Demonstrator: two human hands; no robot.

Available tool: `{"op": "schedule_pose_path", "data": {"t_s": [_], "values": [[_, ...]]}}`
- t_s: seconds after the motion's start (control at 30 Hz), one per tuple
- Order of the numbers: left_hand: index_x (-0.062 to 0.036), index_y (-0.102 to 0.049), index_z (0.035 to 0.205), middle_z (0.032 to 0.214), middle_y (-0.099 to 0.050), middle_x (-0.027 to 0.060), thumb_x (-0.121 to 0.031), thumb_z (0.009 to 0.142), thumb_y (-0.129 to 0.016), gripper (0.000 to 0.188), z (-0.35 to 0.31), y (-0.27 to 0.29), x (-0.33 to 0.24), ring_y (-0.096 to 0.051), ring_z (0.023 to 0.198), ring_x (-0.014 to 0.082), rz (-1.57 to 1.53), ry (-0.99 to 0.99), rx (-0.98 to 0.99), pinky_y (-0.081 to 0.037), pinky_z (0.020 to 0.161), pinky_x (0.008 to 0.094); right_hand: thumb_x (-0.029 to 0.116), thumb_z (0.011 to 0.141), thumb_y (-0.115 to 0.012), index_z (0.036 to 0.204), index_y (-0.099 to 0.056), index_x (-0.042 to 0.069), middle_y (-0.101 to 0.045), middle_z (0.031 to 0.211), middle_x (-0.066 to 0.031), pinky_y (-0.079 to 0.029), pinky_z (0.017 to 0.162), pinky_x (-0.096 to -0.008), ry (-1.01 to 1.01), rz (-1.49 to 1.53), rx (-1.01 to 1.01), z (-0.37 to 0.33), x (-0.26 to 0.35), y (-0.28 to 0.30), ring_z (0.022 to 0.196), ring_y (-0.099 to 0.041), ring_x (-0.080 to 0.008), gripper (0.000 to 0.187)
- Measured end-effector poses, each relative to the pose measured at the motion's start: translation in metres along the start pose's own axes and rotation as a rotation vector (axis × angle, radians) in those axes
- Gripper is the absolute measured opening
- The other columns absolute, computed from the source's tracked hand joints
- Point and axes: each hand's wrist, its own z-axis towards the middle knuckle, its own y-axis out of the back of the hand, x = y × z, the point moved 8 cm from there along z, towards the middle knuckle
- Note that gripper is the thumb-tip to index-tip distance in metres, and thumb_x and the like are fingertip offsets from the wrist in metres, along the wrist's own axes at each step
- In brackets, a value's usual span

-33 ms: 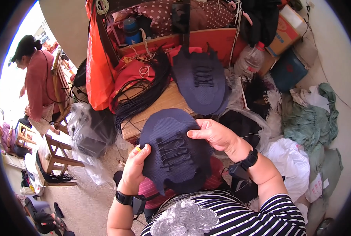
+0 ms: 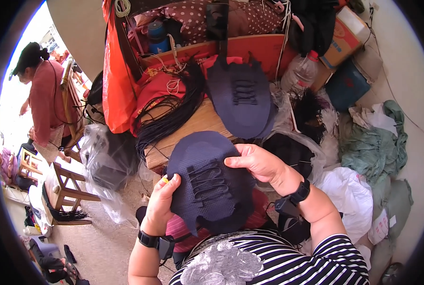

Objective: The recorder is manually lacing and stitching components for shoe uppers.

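A dark blue shoe upper (image 2: pixel 221 190), laced with black cord in a zigzag, is stretched flat between my hands above my lap. My left hand (image 2: pixel 162 197) pinches its left edge, thumb on top and a yellow band at one finger. On the upper's right edge, my right hand (image 2: pixel 262 164) grips with the thumb over the face; its other fingers are partly hidden. Beyond them, similar laced blue uppers (image 2: pixel 245 118) lie stacked on a wooden stool (image 2: pixel 186 130). A bundle of black cords (image 2: pixel 174 114) drapes over the stool's left side.
A red plastic bag (image 2: pixel 118 95) hangs at the far left of the stool. To the right are a clear bottle (image 2: pixel 301 71), plastic bags (image 2: pixel 347 194) and green cloth (image 2: pixel 378 137). Another person (image 2: pixel 48 102) stands at left near a wooden chair (image 2: pixel 72 187).
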Motion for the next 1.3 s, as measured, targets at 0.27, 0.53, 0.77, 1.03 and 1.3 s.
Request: {"op": "schedule_pose_path", "data": {"t_s": [0.27,0.53,0.77,1.03,1.3], "values": [[-0.0035,-0.067,0.123,0.115,-0.074,0.0085,-0.019,0.1,-0.07,0.028,0.002,0.006,0.002,-0.073,0.098,0.0199,-0.012,-0.005,-0.011,-0.061,0.089,0.0369,0.01,0.099,-0.07,0.131,-0.066,-0.003,-0.073,0.125,-0.009,-0.05,0.104,-0.0302,-0.004,0.028,-0.002,0.003,-0.001,-0.003,0.111,-0.069,-0.0156,0.035],[-0.0035,-0.066,0.125,0.117,-0.074,0.0078,-0.019,0.101,-0.068,0.028,0.001,0.006,0.002,-0.073,0.099,0.0183,0.019,-0.029,0.017,-0.06,0.089,0.0356,0.012,0.099,-0.07,0.132,-0.065,-0.002,-0.073,0.124,-0.0081,-0.05,0.104,-0.0305,0.025,-0.015,0.025,0.001,0.006,-0.009,0.112,-0.069,-0.0153,0.036],[-0.0012,-0.065,0.127,0.119,-0.074,0.009,-0.017,0.1,-0.069,0.032,-0.006,-0.003,-0.014,-0.073,0.102,0.0208,0.073,-0.134,0.036,-0.06,0.089,0.0354,0.012,0.099,-0.07,0.134,-0.064,-0.003,-0.072,0.126,-0.0081,-0.048,0.106,-0.0307,0.029,0.025,0.025,0.003,0.006,-0.008,0.115,-0.067,-0.0154,0.038],[-0.0001,-0.07,0.118,0.106,-0.075,0.0035,-0.01,0.1,-0.067,0.02,-0.036,-0.056,-0.031,-0.071,0.092,0.0123,0.418,0.054,0.099,-0.057,0.084,0.0283,0.041,0.088,-0.082,0.146,-0.049,0.005,-0.054,0.146,-0.0149,-0.043,0.112,-0.0414,0.56,-0.828,-0.126,-0.026,0.08,-0.01,0.133,-0.054,-0.0276,0.076],[0.0001,-0.073,0.117,0.099,-0.072,-0.0007,-0.011,0.104,-0.064,0.019,-0.029,-0.092,-0.014,-0.062,0.089,0.0041,0.704,-0.11,0.333,-0.05,0.079,0.0201,0.028,0.085,-0.076,0.089,-0.062,0.004,-0.059,0.076,-0.0124,-0.049,0.077,-0.0474,0.498,-1.596,0.521,-0.043,0.079,-0.101,0.08,-0.064,-0.0335,0.028]]}}
